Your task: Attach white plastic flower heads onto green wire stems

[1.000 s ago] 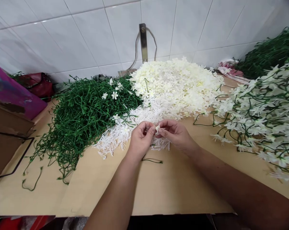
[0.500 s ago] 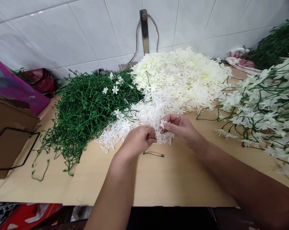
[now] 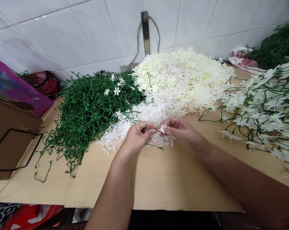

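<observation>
My left hand [image 3: 141,135] is closed in a pinch on a green plastic stem [image 3: 156,146], whose lower part hangs below the fingers. Opposite it, my right hand [image 3: 179,131] pinches a small white artificial flower [image 3: 162,128] between thumb and forefinger. The fingertips of both hands nearly meet at the flower; whether stem and flower touch is too small to tell. Just beyond the hands lies a heap of thin white stamen-like pieces [image 3: 149,111]. Behind that rises a large pile of loose cream-white blossoms [image 3: 183,76].
Green stems [image 3: 87,108] are heaped at the left, with a few white flowers on top. Flowers on stems [image 3: 261,111] fill the right side. A cardboard box [image 3: 12,137] and a purple bag [image 3: 19,86] stand far left. Cardboard [image 3: 163,182] covers the table before a tiled wall.
My left hand has risen with the green stem and come closer to the flower in my right hand. The right hand has barely moved. The view has shifted slightly.
</observation>
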`<state>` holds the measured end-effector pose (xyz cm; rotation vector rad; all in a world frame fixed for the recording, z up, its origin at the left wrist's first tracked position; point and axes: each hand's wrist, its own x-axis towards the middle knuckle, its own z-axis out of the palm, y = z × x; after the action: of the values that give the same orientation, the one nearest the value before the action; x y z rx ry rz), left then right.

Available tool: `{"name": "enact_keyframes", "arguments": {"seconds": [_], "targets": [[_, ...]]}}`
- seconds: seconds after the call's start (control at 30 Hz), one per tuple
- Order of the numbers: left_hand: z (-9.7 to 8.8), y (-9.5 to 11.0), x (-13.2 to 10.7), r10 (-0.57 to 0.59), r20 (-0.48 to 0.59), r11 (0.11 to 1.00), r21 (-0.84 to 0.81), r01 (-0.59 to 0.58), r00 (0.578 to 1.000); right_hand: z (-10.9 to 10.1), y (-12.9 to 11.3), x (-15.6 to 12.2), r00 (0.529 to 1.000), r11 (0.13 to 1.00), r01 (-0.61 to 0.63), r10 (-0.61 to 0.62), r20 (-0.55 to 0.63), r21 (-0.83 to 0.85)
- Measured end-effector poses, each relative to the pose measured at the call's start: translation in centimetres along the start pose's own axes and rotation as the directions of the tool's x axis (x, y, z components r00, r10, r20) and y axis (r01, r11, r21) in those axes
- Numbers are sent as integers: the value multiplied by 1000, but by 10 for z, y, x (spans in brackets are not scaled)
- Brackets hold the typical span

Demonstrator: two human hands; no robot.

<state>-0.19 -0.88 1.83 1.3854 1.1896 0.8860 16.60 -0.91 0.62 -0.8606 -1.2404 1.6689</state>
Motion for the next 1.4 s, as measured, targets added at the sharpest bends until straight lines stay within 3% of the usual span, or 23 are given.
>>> {"name": "enact_keyframes", "arguments": {"seconds": [0.37, 0.63, 0.87, 1.07, 1.27, 1.4], "targets": [[1, -1, 1, -57, 20, 987, -151, 59, 998, 3, -1, 1, 994, 995, -84, 88, -66, 58], [3, -2, 2, -58, 13, 991, -121, 59, 998, 1, 4, 1, 992, 977, -22, -5, -125, -213], [5, 1, 0, -77, 19, 995, -60, 78, 997, 5, 5, -2, 993, 937, -4, -37, -108, -350], [8, 0, 2, -86, -20, 993, -82, 84, 996, 10, 3, -2, 992, 938, -17, -27, -122, -346], [12, -3, 6, -122, -96, 978, -179, 103, 988, 6, 11, 0, 990, 970, 1, -36, -138, -242], [9, -6, 7, -113, -69, 980, -169, 100, 991, 4, 11, 1, 991, 980, -7, -20, -134, -198]]}}
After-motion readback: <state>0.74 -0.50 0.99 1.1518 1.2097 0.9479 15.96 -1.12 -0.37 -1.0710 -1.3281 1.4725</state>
